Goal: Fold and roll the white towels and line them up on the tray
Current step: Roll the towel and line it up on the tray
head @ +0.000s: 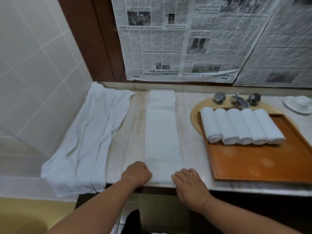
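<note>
A white towel (162,132), folded into a long narrow strip, lies flat on the counter and runs from the back wall to the front edge. My left hand (137,173) grips its near left corner with curled fingers. My right hand (187,180) holds the near right corner, fingers bent over the towel's end. On the right a brown wooden tray (263,162) carries several rolled white towels (243,125) side by side along its far end.
A heap of loose white towels (89,137) covers the left of the counter and hangs over its front edge. The tray sits partly over a sink (194,115) with a chrome tap (238,100). A white dish (298,104) stands far right. Newspaper covers the wall behind.
</note>
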